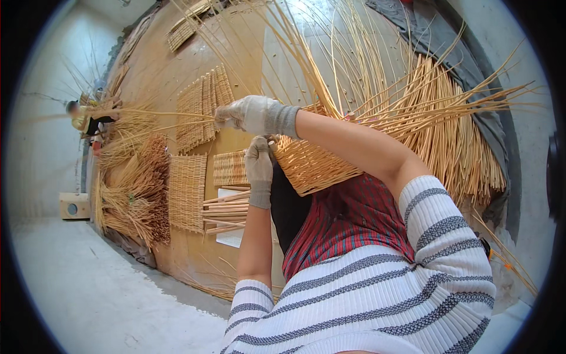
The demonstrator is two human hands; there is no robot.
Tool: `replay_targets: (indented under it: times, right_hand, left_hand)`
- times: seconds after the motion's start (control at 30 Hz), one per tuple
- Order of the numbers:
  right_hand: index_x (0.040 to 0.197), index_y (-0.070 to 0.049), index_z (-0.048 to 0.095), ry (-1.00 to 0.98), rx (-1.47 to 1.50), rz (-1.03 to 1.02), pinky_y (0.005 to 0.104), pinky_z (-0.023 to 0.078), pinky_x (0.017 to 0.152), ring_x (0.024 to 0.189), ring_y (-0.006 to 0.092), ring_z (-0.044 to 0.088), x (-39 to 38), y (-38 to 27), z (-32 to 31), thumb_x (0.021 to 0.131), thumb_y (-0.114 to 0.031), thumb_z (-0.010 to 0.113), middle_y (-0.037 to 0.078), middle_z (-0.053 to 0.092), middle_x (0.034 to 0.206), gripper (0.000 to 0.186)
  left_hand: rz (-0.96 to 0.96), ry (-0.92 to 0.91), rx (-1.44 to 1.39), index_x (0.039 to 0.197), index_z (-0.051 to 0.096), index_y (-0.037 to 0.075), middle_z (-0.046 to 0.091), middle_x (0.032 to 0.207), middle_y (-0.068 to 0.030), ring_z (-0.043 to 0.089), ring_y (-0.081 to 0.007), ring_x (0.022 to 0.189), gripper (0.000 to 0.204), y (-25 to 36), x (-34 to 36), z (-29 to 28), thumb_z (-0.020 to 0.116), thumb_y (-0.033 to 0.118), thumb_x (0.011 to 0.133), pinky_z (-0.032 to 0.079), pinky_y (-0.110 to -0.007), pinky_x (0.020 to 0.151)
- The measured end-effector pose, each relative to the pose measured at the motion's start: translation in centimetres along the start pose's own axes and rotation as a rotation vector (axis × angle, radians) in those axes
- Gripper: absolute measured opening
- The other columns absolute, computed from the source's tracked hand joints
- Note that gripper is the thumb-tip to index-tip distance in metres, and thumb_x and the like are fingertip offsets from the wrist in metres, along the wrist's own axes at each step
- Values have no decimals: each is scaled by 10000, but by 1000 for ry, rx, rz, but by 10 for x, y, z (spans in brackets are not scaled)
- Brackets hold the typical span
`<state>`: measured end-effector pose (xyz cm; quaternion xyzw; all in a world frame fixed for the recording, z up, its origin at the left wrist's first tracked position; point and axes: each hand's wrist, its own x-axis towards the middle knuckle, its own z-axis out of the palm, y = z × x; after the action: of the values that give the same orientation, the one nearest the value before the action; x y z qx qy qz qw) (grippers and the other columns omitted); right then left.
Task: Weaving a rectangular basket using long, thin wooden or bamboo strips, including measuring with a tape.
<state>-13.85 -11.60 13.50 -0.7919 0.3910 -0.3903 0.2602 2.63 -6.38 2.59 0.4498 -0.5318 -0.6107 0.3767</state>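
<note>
1. My right hand (pixel 254 115) is gloved and closed around a thin willow rod (pixel 171 112). It sits up and to the left of the basket (pixel 306 165), and my forearm crosses over the basket's rim.
2. The rod's long axis runs nearly level. From my right fist it goes out leftward over the woven mats (pixel 203 109) and toward the bundles (pixel 132 194) on the left.
3. My left hand (pixel 259 168) is gloved too. It stands upright just below the right hand and presses against the basket's left end. Its fingers look curled, but I cannot tell whether it grips a stake or only steadies the wall.
4. The basket lies tilted in my lap, its half-woven side facing left. Its loose stakes (pixel 448 112) fan up and to the right.
5. The relation that matters: the rod's free length lies to the left of both hands and the basket to their right. The right hand is nearer the rod, and the left hand is nearer the basket wall.
6. Flat sticks (pixel 227 207) lie on the table below my left wrist.
</note>
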Motion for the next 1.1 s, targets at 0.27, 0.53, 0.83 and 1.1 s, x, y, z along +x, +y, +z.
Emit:
replay_targets:
  times: [0.27,0.53,0.83,1.1]
  right_hand:
    - [1211,-58,670,1025,773,563,351,643,784,907,213,773,-171,-4,-3,1073,-63,631,82,790,1055,144]
    - [1179,-43,724,1007,850,574,289,649,760,871,167,772,-233,10,-14,1070,-159,692,75,790,1017,162]
    - [1472,-15,537,466,368,501,351,600,993,1108,237,728,-129,-15,-31,1087,-192,637,167,709,1289,435]
    - [1265,-94,732,183,-453,457,391,588,955,1043,254,750,-137,-4,-144,1034,-223,667,103,779,1159,273]
  left_hand:
    - [114,-161,151,1279,720,50,756,1036,25,477,-4,695,345,20,-12,7,575,331,1140,427,-179,610]
    - [-3,-151,-439,1558,459,30,629,1434,-152,591,-106,777,627,-3,-20,-16,554,470,1122,537,-277,710]
    - [111,-169,-299,1622,387,46,595,1468,-132,586,-85,736,656,-12,-39,10,544,-23,988,555,-260,640]
    - [86,-196,-287,1633,386,52,655,1344,-78,583,-86,731,652,-9,-40,3,660,114,1045,542,-270,652]
